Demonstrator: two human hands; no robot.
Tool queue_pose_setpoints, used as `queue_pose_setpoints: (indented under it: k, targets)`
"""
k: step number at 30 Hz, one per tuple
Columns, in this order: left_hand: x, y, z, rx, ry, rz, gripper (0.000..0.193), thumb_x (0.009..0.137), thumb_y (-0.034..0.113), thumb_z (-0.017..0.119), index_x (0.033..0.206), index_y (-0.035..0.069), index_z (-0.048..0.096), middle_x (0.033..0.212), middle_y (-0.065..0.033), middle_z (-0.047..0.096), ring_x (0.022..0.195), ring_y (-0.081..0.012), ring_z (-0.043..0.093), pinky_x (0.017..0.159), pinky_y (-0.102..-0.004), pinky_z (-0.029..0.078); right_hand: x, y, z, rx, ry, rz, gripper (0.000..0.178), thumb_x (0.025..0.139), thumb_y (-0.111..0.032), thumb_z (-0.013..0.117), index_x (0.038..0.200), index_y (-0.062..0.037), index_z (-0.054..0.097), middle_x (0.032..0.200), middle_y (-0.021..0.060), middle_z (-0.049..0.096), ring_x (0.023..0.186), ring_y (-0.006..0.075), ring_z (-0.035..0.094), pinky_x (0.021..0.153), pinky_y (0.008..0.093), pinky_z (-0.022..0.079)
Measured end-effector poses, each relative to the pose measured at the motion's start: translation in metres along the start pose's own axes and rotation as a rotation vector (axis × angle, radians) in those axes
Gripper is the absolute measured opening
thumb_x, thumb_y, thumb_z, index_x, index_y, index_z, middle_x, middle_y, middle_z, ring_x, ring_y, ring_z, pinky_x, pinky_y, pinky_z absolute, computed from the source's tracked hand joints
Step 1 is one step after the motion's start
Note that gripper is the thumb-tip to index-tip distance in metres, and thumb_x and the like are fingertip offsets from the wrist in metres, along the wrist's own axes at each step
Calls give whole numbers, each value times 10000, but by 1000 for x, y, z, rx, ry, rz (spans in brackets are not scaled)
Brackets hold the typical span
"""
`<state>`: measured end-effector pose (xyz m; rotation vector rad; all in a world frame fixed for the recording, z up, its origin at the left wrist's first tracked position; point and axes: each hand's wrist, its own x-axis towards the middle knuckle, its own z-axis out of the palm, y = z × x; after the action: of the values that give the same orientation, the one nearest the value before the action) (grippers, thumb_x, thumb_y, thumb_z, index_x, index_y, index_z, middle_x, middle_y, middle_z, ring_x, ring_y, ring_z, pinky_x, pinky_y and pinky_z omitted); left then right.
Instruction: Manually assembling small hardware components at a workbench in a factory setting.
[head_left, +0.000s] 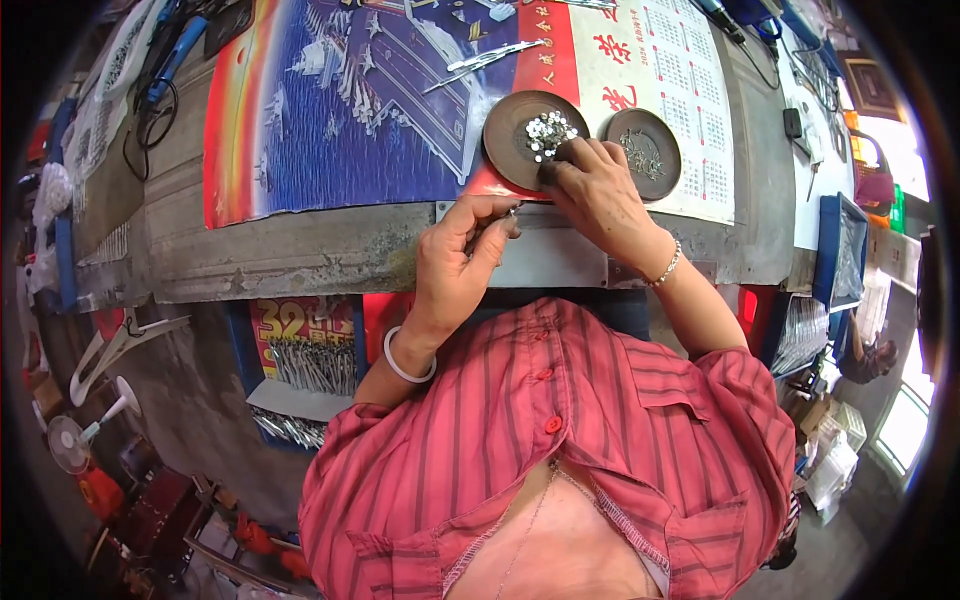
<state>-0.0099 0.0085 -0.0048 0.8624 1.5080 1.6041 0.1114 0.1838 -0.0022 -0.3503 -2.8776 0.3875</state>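
Observation:
My left hand [462,255] is at the table's front edge, thumb and forefinger pinching a small shiny metal piece [514,210] too small to name. My right hand [606,200] bends over the near rim of a round brown dish [502,135], fingers drawn together; what they hold, if anything, is hidden. Small white round pieces [548,132] and darker bits lie in that dish. To its right stands a second brown dish [671,145] with thin little metal parts [640,152], partly behind my right hand.
A poster [370,150] covers the tabletop, with metal tweezers [485,62] on it. Blue-handled tools with cables [180,60] lie far left. Below the edge, a tray [300,400] holds many thin metal pieces. A blue bin [840,250] hangs at right.

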Motion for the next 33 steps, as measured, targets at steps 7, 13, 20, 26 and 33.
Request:
queue_pose_setpoints:
  k: [7, 13, 20, 26, 33]
  targets:
    - [5, -3, 4, -311, 17, -161, 184, 918, 60, 558, 1094, 11, 581, 849, -36, 636, 608, -27, 481, 524, -161, 371, -5, 3, 6, -6, -46, -39, 129, 784, -158, 613, 853, -58, 569, 845, 85, 498, 857, 238, 513, 800, 374, 371]
    - [4, -10, 16, -518, 36, -237, 219, 924, 75, 555, 1136, 27, 579, 845, 4, 603, 629, -26, 479, 540, -161, 358, -17, -23, -22, 734, 59, 178, 122, 777, 14, 661, 863, 12, 575, 800, 98, 606, 733, 206, 598, 666, 305, 465]
    - [1, -6, 33, -611, -35, -199, 252, 929, 74, 545, 1177, 37, 565, 860, 26, 573, 660, -25, 469, 564, -166, 355, -25, -39, -15, 819, 310, 193, 138, 776, -7, 670, 876, 13, 577, 800, 99, 603, 737, 212, 615, 660, 292, 482]
    - [-2, 0, 45, -623, -33, -159, 254, 933, 31, 520, 1183, 34, 559, 850, 19, 563, 678, -36, 467, 582, -176, 365, -29, -38, -11, 839, 359, 225, 146, 779, -10, 676, 858, 12, 555, 779, 84, 594, 745, 184, 594, 681, 287, 472]
    - [-6, -7, 49, -592, -127, -12, 246, 916, -13, 526, 1151, 55, 550, 984, -29, 560, 704, -80, 499, 585, -210, 391, -34, -31, -7, 1958, 166, 502, 180, 794, -41, 705, 876, -39, 545, 904, 55, 558, 863, 145, 556, 779, 265, 455]
